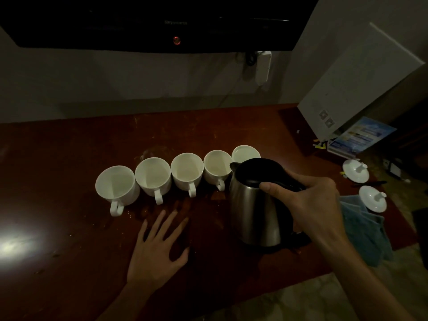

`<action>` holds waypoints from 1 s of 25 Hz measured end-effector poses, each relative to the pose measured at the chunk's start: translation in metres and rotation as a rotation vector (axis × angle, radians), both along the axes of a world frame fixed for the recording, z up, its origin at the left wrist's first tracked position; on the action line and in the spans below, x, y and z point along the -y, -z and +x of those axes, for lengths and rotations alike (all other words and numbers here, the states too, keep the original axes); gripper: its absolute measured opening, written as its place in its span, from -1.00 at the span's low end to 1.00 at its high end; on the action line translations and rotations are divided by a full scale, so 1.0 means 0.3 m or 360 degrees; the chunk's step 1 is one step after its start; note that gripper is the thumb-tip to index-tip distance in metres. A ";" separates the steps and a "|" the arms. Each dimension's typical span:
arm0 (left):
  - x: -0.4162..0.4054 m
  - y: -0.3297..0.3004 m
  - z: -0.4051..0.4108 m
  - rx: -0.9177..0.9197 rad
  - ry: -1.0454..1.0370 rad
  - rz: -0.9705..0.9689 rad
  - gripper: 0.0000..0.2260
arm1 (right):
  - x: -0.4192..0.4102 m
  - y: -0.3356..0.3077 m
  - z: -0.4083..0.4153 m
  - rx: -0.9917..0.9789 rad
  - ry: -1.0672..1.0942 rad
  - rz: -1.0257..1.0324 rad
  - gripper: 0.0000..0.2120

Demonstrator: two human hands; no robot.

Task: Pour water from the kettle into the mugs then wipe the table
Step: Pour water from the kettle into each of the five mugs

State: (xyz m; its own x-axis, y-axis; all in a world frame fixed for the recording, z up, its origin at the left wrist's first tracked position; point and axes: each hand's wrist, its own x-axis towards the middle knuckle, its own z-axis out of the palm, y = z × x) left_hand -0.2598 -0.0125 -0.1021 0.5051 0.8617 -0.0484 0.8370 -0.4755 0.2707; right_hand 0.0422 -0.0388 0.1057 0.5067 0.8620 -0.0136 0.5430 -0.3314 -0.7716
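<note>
Dim light falls on a dark reddish wooden table [69, 262], with a bright glare patch near its left edge. Nearest the camera, the left hand [157, 249] lies flat on the table with fingers straight and spread, holding nothing. Small droplets [143, 213] of water glisten on the wood just beyond its fingertips.

To the right, the right hand [308, 205] wraps its grip round the black handle of the kettle [254, 205], thumb laid across the top. The kettle is steel-bodied with a black lid, standing upright or nearly so, its spout turned toward the mugs. Whether its base touches the table I cannot tell.

Right of the kettle lies a crumpled blue cloth [363, 230], partly over the table's edge, and two white lids [372, 198] with knobs sit beside it.

Beyond the hands, five white mugs [187, 170] stand in a row, touching side by side, handles facing the camera; the rightmost is partly hidden behind the kettle.

Farther back on the right, a white board [361, 84] leans against the wall over a blue printed leaflet [361, 135]; its text is too small to read. A white power strip [264, 68] hangs on the wall. Above it, a black television [139, 22] shows a red standby light and a faint brand mark that seems to read "Skyworth".
</note>
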 end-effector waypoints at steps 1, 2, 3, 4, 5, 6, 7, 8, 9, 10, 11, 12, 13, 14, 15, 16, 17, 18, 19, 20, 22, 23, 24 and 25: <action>0.000 0.000 -0.001 0.0003 -0.0004 -0.0005 -0.33 | -0.004 -0.002 -0.001 0.0007 -0.0001 -0.0006 -0.38; -0.001 0.001 -0.001 0.0004 -0.0005 -0.0010 -0.33 | -0.007 -0.006 -0.001 0.0015 0.0000 -0.0009 -0.38; -0.002 0.001 0.000 0.0002 -0.0004 -0.0011 -0.33 | -0.010 -0.010 -0.001 0.0016 0.0002 -0.0012 -0.38; -0.002 0.002 0.000 -0.0002 -0.0001 -0.0009 -0.33 | -0.011 -0.014 -0.002 0.0013 0.0003 -0.0015 -0.39; -0.003 0.003 0.000 -0.0006 0.0000 -0.0010 -0.33 | -0.014 -0.017 -0.005 0.0009 0.0003 -0.0018 -0.38; -0.003 0.003 -0.001 -0.0009 -0.0001 -0.0013 -0.33 | -0.014 -0.018 -0.009 0.0011 -0.0004 -0.0018 -0.36; -0.003 0.002 -0.001 -0.0007 -0.0004 -0.0017 -0.33 | -0.015 -0.017 -0.012 0.0016 -0.0008 -0.0018 -0.35; -0.003 0.001 -0.001 -0.0001 -0.0004 -0.0017 -0.33 | -0.016 -0.016 -0.013 0.0023 -0.0005 -0.0019 -0.35; -0.002 0.000 0.000 0.0003 -0.0004 -0.0017 -0.34 | -0.017 -0.016 -0.014 0.0030 0.0001 -0.0022 -0.37; -0.001 0.000 0.001 0.0003 -0.0004 -0.0013 -0.34 | -0.019 -0.013 -0.014 0.0041 0.0002 -0.0031 -0.37; -0.001 0.000 0.000 0.0000 -0.0003 -0.0013 -0.34 | -0.019 -0.013 -0.016 0.0053 -0.0001 -0.0037 -0.37; -0.002 0.000 0.000 -0.0002 -0.0001 -0.0016 -0.34 | -0.020 -0.012 -0.015 0.0064 -0.0003 -0.0035 -0.35; -0.003 0.000 -0.002 -0.0002 -0.0001 -0.0019 -0.34 | -0.020 -0.013 -0.016 0.0070 0.0002 -0.0032 -0.33; -0.004 0.001 -0.002 0.0002 -0.0003 -0.0022 -0.34 | -0.021 -0.014 -0.015 0.0071 0.0006 -0.0032 -0.33; -0.004 0.002 -0.003 0.0007 -0.0007 -0.0023 -0.34 | -0.023 -0.015 -0.017 0.0065 0.0012 -0.0034 -0.34; -0.003 0.002 -0.003 0.0011 -0.0011 -0.0023 -0.34 | -0.024 -0.015 -0.019 0.0054 0.0017 -0.0036 -0.37; -0.002 0.001 -0.002 0.0013 -0.0011 -0.0020 -0.34 | -0.025 -0.018 -0.022 0.0042 0.0020 -0.0039 -0.38; -0.001 0.001 -0.002 0.0014 -0.0008 -0.0017 -0.34 | -0.025 -0.018 -0.023 0.0036 0.0017 -0.0044 -0.39; -0.002 0.001 -0.001 0.0014 -0.0004 -0.0018 -0.34 | -0.024 -0.019 -0.023 0.0031 0.0009 -0.0050 -0.38; -0.003 0.003 -0.002 0.0012 0.0000 -0.0022 -0.34 | -0.025 -0.020 -0.024 0.0026 0.0002 -0.0059 -0.38; -0.005 0.007 -0.003 -0.0005 0.0003 -0.0033 -0.34 | -0.027 -0.023 -0.027 0.0012 -0.0002 -0.0070 -0.38; -0.006 0.009 -0.003 -0.0018 0.0003 -0.0033 -0.33 | -0.029 -0.025 -0.029 0.0006 0.0000 -0.0072 -0.36; -0.006 0.010 -0.003 -0.0024 0.0001 -0.0030 -0.33 | -0.032 -0.025 -0.030 0.0005 0.0001 -0.0073 -0.34; -0.005 0.010 -0.002 -0.0028 -0.0001 -0.0029 -0.33 | -0.035 -0.025 -0.032 0.0013 0.0002 -0.0074 -0.30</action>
